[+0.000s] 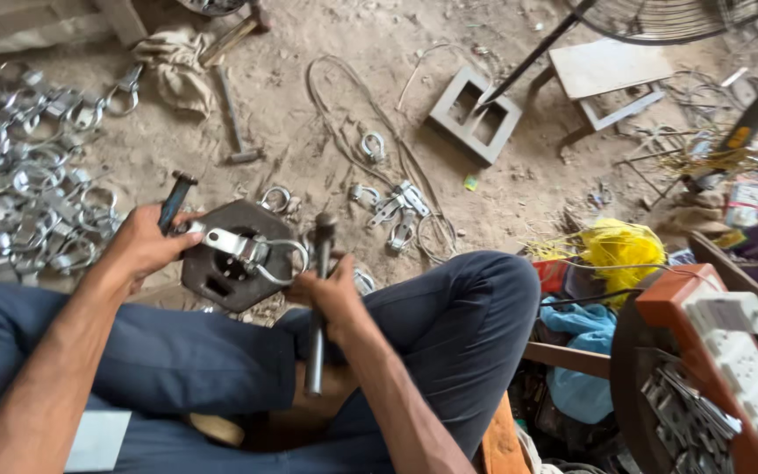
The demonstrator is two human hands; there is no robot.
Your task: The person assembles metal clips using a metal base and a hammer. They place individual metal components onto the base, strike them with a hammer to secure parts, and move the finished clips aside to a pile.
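The person sits on the dirt floor with knees apart. The left hand has its fingers wrapped around a dark punch, pressing it against a metal clamp that lies on a dark octagonal steel block between the legs. The right hand grips a hammer by its handle, fingers closed tight, its head just beside the clamp's ring. A heap of finished clamps lies to the left, and a few loose ones lie beyond the block.
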